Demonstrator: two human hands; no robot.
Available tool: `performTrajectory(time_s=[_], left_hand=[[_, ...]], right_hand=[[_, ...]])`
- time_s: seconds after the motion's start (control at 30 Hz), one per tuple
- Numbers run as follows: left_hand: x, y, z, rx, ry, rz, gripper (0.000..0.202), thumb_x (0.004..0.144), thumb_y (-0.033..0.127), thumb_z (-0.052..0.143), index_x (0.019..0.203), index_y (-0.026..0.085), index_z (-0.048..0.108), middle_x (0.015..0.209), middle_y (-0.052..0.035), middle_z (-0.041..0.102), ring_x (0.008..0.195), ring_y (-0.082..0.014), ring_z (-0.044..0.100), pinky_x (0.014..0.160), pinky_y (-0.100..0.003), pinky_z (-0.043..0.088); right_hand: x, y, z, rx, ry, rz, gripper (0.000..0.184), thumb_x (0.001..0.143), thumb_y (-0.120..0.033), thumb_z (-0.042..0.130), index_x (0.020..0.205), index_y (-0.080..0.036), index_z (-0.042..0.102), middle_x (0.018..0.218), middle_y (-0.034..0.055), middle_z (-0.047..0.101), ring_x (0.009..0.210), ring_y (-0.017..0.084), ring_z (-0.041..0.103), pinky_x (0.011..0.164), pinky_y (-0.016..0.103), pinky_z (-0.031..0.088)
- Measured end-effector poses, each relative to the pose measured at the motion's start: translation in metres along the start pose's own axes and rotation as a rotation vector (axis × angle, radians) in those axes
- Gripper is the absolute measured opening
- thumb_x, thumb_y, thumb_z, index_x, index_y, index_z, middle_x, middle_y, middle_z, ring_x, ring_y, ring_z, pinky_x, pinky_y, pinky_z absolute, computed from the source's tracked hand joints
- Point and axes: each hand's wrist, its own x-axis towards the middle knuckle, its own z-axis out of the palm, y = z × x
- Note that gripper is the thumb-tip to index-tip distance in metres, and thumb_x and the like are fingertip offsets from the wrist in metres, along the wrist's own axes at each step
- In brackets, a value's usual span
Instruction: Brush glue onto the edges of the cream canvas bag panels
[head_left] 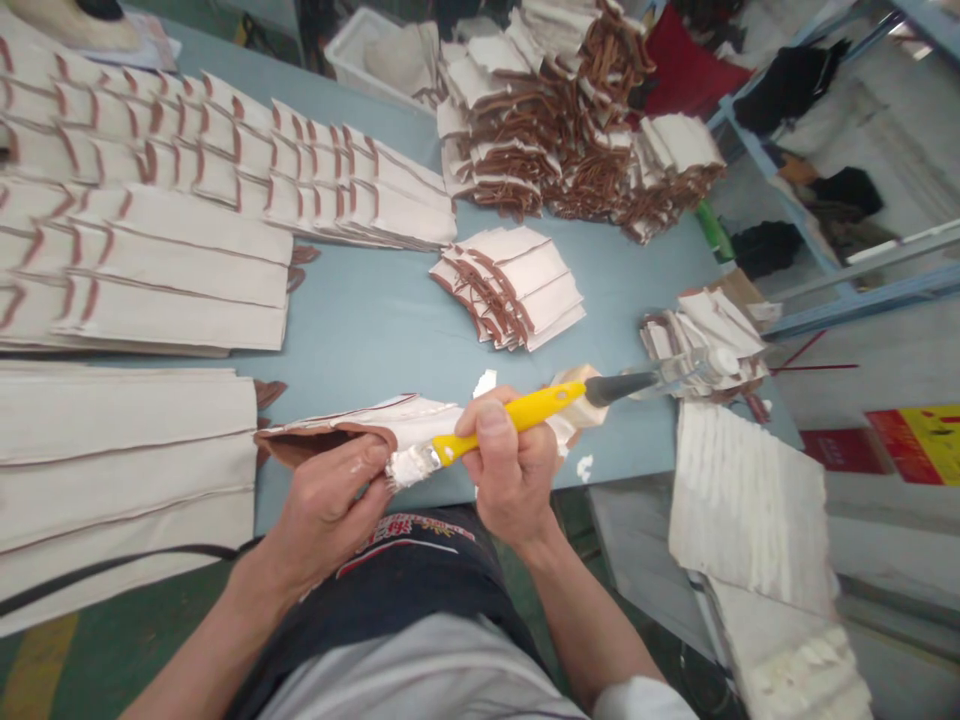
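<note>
My right hand is wrapped round a brush with a yellow handle, its white-coated bristles pointing left. The bristles touch or nearly touch the edge of a white tube-shaped piece with a brown lining, which looks like an inside-out boot upper. My left hand pinches this piece by its near brown edge. The piece lies on the blue-grey table, its mouth gaping toward the left. White smears show on my left fingers. Part of the piece is hidden behind the brush and my right hand.
Long white pieces lie in overlapping rows on the left. A small bundle sits mid-table, with a tall stack behind it. A clear container stands at right, above a white-crusted board. A blue shelf rack borders the table.
</note>
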Motion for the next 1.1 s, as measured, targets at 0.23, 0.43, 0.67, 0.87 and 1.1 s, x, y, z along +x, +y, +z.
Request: performTrajectory(time_s=[0.23,0.43,0.67,0.87,1.1], left_hand=[[-0.005,-0.008,0.002,0.056,-0.051,-0.065,0.024,0.101,0.007,0.053,0.085,0.022,0.063,0.078,-0.0013,0.074,0.070,-0.0172,0.073,0.068,-0.025,0.055],[-0.006,-0.003,0.002,0.030,0.062,-0.168,0.024,0.099,0.010,0.056,0.085,0.022,0.072,0.082,-0.0001,0.082,0.077,-0.0184,0.080,0.077,-0.025,0.060],[-0.009,-0.003,-0.005,-0.022,0.115,-0.228,0.024,0.093,0.013,0.056,0.075,0.023,0.068,0.072,0.0028,0.077,0.067,-0.0164,0.075,0.070,-0.024,0.058],[-0.001,0.001,-0.004,-0.153,-0.041,-0.316,0.027,0.090,0.017,0.055,0.073,0.023,0.075,0.072,0.0018,0.080,0.068,-0.0176,0.075,0.069,-0.023,0.061],[0.005,0.003,-0.007,-0.256,-0.031,-0.418,0.030,0.093,0.021,0.060,0.069,0.024,0.076,0.062,0.0016,0.071,0.059,-0.0185,0.066,0.063,-0.029,0.058]], right_hand=[[0.017,-0.004,0.016,-0.148,0.007,-0.041,0.040,0.110,-0.047,0.057,0.079,-0.024,0.069,0.059,-0.0056,0.049,0.051,0.012,0.048,0.056,0.027,0.043],[0.023,0.007,0.015,0.174,0.269,0.147,0.049,0.101,-0.069,0.066,0.079,-0.025,0.059,0.045,-0.0145,0.031,0.036,0.007,0.026,0.038,0.021,0.023],[0.020,0.020,-0.008,0.170,0.162,0.204,0.056,0.095,-0.076,0.071,0.076,-0.024,0.059,0.044,-0.0140,0.032,0.037,0.006,0.025,0.039,0.020,0.022],[0.034,-0.002,-0.013,0.118,-0.170,0.044,0.057,0.100,-0.074,0.067,0.075,-0.023,0.063,0.052,-0.0106,0.036,0.041,0.007,0.029,0.040,0.022,0.025],[0.044,0.005,0.007,0.119,-0.051,-0.108,0.057,0.101,-0.077,0.062,0.082,-0.024,0.066,0.055,-0.0090,0.042,0.044,0.009,0.037,0.044,0.024,0.033]])
